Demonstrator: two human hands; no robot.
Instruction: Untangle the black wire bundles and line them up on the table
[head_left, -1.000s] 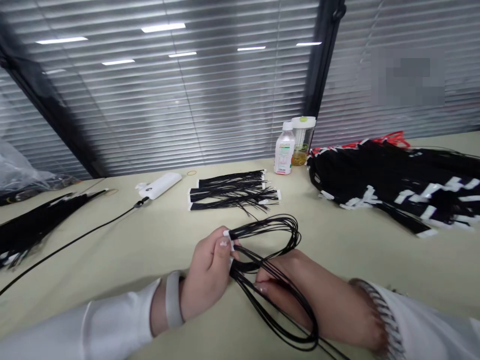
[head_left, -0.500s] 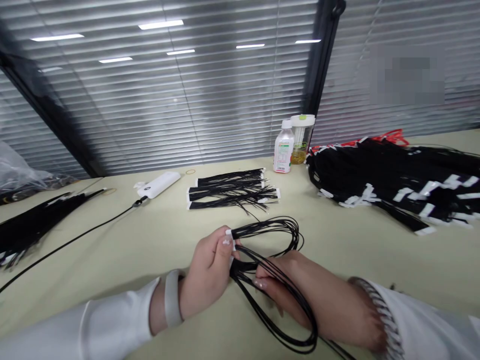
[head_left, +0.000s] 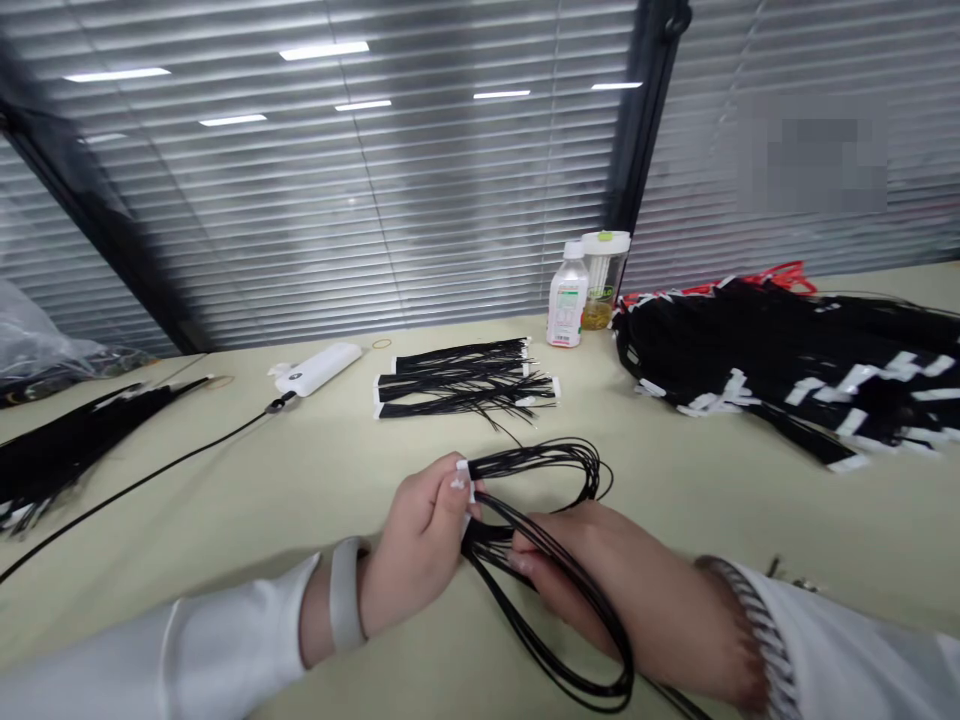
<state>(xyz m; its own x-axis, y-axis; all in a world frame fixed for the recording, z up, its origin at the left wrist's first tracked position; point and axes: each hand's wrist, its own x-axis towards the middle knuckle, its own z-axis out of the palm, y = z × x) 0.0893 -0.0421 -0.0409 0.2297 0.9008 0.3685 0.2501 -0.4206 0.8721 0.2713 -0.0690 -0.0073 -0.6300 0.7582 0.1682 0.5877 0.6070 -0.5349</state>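
A bundle of thin black cords (head_left: pixel 559 462) with a white end piece is bent into a loop low in the middle of the view. My left hand (head_left: pixel 420 545) pinches the white end and the crossing strands, fingers closed. My right hand (head_left: pixel 622 590) lies inside the loop with its fingers curled on the strands where they cross. The loop runs over my right wrist and down toward the bottom edge. Both sleeves are white.
Three flat cord bundles (head_left: pixel 465 380) lie farther back on the beige table (head_left: pixel 300 470). A big heap of black bundles (head_left: pixel 795 360) fills the right. More cords (head_left: pixel 67 445) lie left. A white power bank (head_left: pixel 319 367), a bottle (head_left: pixel 566 300) and a jar (head_left: pixel 604 270) stand by the blinds.
Both hands have shifted slightly right with the loop. My right fingers have slid a little along the crossing strands. Nothing was let go.
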